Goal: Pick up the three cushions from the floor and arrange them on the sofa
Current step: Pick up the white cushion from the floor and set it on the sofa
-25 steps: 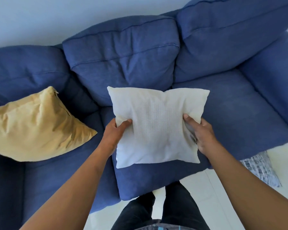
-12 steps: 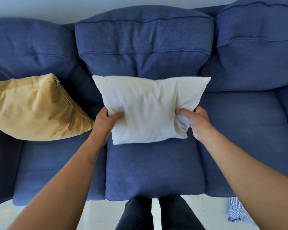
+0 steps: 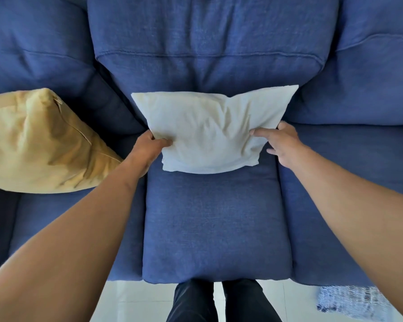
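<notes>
sofa (image 3: 214, 224): blue, 3 seats; fills nearly the whole view. White floor strip only along the bottom edge.
yellow cushion (image 3: 40, 145): already on the left seat, leaning twd the left back corner; one corner points at the middle seat.
white cushion (image 3: 209, 133): at the back edge of the middle seat, bottom edge on the seat, top edge against the backrest. Long axis runs left–right, parallel to the sofa's back edge; face tilted up twd the camera; right top corner sits a bit higher than the left.
striped cushion (image 3: 349, 303): on the floor by the sofa's front right corner, partly cut off by the right arm.
change: 1 s ago the white cushion was held in the air over the seat front; now it's down at the back. View has also moved in closer and squarer to the sofa.
meaning: 2 of 3 look placed; prob only release + a pat left here, then the striped one.
left hand (image 3: 147, 151): grip clamped on the white cushion's lower left corner, thumb on top.
right hand (image 3: 282, 145): thumb presses the cushion's right edge; other fingers spread, look to be letting go – can't tell if any pinch remains.
</notes>
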